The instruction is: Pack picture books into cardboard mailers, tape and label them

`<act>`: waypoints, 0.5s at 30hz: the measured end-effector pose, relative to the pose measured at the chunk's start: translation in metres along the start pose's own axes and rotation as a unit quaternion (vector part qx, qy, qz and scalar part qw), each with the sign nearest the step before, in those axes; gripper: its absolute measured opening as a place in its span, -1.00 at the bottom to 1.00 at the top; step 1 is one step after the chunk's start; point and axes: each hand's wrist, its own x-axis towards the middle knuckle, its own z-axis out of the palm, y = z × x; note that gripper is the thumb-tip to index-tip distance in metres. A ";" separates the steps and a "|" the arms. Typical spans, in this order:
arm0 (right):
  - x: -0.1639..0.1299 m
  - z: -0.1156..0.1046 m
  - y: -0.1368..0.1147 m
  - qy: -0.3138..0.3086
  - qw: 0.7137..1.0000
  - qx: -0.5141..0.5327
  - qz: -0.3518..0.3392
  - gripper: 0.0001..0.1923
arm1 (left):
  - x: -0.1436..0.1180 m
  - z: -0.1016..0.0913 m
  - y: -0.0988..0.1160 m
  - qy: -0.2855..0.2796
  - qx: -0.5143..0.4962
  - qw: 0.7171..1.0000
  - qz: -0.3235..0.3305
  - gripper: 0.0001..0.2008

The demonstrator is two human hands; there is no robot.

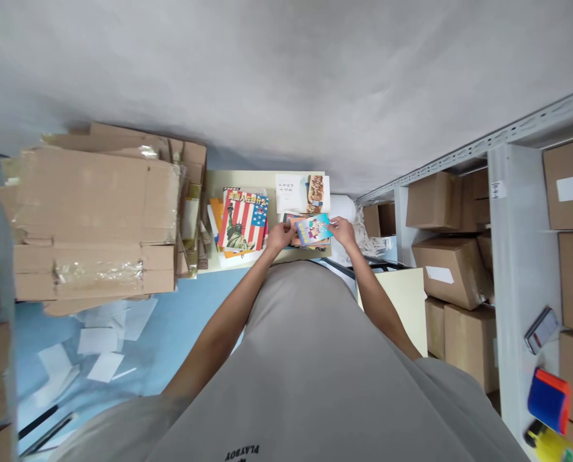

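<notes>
Head view is showing both hands meeting on a small blue booklet [314, 229], which is lying tilted on top of a short pile of books [310, 240] at the near edge of a pale table [248, 178]. The left hand [280, 235] is pinching the booklet's left edge with fingers closed around it, and the right hand [342, 231] is gripping its right edge the same way, so each hand is holding one end. Held by both ends like this, the booklet is staying flat and square over the pile, probably so its cover can be read or its edges lined up with the books beneath; that is a judgement.

Working outward from the booklet: just to its left a flag-covered book [243, 221] with a statue on it is topping another stack, propped slightly toward the person. Just beyond the booklet a white book [302, 193] with a food picture is lying flat. Further left of the booklet, flattened cardboard sheets [94, 212] are standing stacked in a thick bundle, with loose white papers [98, 340] scattered on the blue floor [194, 301] below them. To the right of the booklet, metal shelving [517, 256] is carrying closed cardboard boxes [447, 269], kept within arm's reach of the table.
</notes>
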 end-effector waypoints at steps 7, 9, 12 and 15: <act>-0.009 -0.002 -0.003 -0.020 0.989 0.147 0.014 -0.77 | -0.004 -0.001 -0.002 0.012 -0.017 1.000 0.007 -0.65; -0.015 0.000 -0.006 -0.027 0.982 0.185 0.012 -0.78 | -0.007 -0.004 -0.004 0.012 -0.020 1.000 0.017 -0.66; -0.031 0.003 -0.013 -0.034 0.972 0.234 0.010 -0.76 | -0.012 -0.011 -0.006 0.000 -0.026 0.999 0.029 -0.64; -0.053 0.007 -0.020 -0.047 0.945 0.323 0.017 -0.70 | -0.019 -0.021 -0.010 -0.028 -0.034 0.998 0.036 -0.60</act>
